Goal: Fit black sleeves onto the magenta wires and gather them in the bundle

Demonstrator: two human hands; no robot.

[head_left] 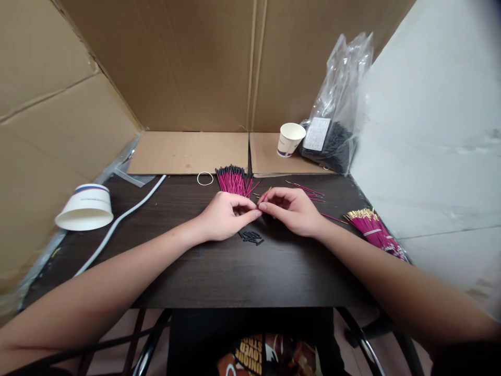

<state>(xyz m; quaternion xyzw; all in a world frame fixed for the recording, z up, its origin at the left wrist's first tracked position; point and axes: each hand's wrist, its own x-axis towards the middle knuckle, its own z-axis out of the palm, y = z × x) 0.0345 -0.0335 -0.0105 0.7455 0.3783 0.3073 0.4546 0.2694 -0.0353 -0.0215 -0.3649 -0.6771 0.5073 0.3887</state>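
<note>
Pinched at mid-frame, my left hand (pixel 225 215) and right hand (pixel 293 210) meet fingertip to fingertip on one pink wire (pixel 263 197), closed tight for control, above the black sleeves (pixel 251 237) on the bench (pixel 235 271).

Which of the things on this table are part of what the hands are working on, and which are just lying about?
In hand:
- left hand and right hand, fingertips meeting on one pink wire
- small black sleeves just below the hands
- sleeved wire bunch
- gold-tipped wire bundle
- loose pink wires

Lying about:
- upright paper cup
- tipped paper cup
- rubber band
- white cable
- plastic bag
</note>
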